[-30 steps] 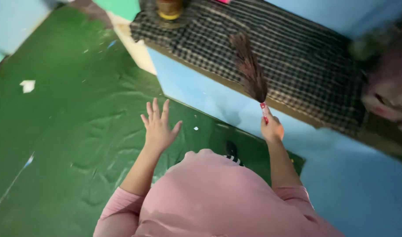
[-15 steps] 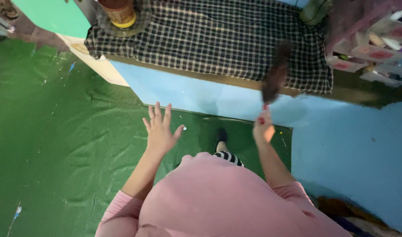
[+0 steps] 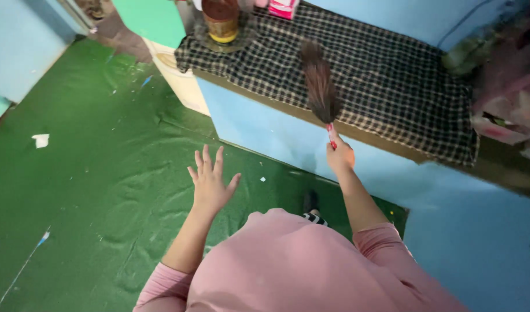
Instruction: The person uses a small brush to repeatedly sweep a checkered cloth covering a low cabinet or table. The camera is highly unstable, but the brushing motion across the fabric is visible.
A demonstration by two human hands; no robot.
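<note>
As seen from above, left to right: each line places its thing from the nearer hand.

Floor (image 3: 74,190): green sheet, wrinkled, flecked with pale scraps; it lies under and to the left of the left hand.

Scrap (image 3: 40,140): a white bit on the floor, well apart from the left hand, far to its left.

Left hand (image 3: 210,182): spread wide, fingers fanned, palm down, holding nothing; it hovers over the floor and is well apart from the worktop edge.

Jar (image 3: 220,20): brown with a yellow band, upright on the cloth, up and to the left of the right hand, well beyond the duster's tip.

Duster (image 3: 320,86): dark feather head on a red handle. Its long axis runs from the right hand up and slightly left, so the head lies ahead of the hand, over the cloth; whether the feathers touch the cloth cannot be told.

Right hand (image 3: 340,156): closed around the duster's handle at its lower end, just in front of the worktop's blue face. It is the hand nearer the worktop; the left is farther and free.

Cloth (image 3: 403,86): black-and-white check, covering the top ahead of the right hand and stretching off to its right.

Worktop (image 3: 265,130): blue front, running slantwise from upper left to lower right.

Clutter (image 3: 508,86): blurred pink and mixed things at the cloth's far right end, well apart from both hands.
</note>
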